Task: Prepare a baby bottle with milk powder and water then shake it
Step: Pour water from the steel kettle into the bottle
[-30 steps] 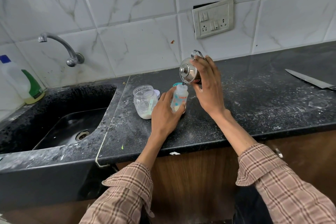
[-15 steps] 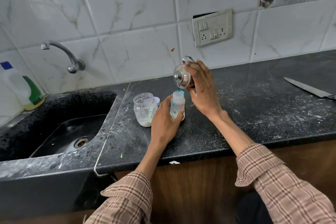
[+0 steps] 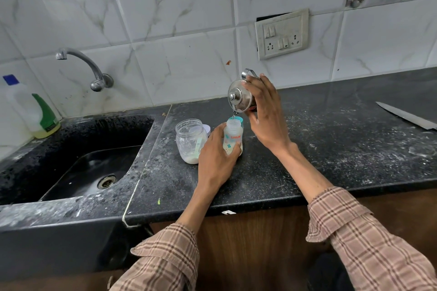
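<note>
Far to the left of the grips: detergent bottle point(image 3: 35, 113) against the wall, tap point(image 3: 89, 68) over the black sink point(image 3: 78, 168). Neither in play.

Just left of the left hand: clear jar point(image 3: 191, 140), lid off, a little white powder at the bottom, a scoop standing inside. Touching or nearly touching the hand's back; cannot tell which.

Left hand point(image 3: 216, 156): fingers and thumb curled round the lower half of the baby bottle point(image 3: 233, 136), pinning it upright on the countertop point(image 3: 307, 149). Bottle is open-topped, pale contents low in it.

Directly above the bottle mouth: steel kettle point(image 3: 240, 98), gripped in the right hand point(image 3: 264, 113), fingers wrapped over its body. A second ago the kettle sat lower and almost against the bottle neck; now it is lifted a little and tipped further, lid face toward the camera, spout just over the opening. A thin thread of water seems to show between spout and mouth, too fine to be sure.

Judgement: powder step done, water step under way. Capping and shaking remain.

Well right of the right hand: knife point(image 3: 406, 118) flat on the counter.
</note>
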